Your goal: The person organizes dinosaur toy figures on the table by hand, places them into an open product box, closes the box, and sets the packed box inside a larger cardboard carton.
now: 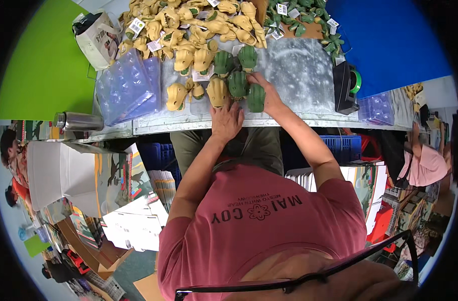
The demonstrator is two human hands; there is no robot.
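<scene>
Tan toy head [218, 91] and green toy head [256, 99] lie near the grey table's [304, 75] front edge. The left hand [227, 123] has its fingertips at the tan one's near end, partly hidden, so I cannot tell whether it grips. The right hand [270, 98] curves beside the green one; its thumb and fingers are too obscured to judge their hold. Behind, the tan pile [171, 17] is cut off above.
</scene>
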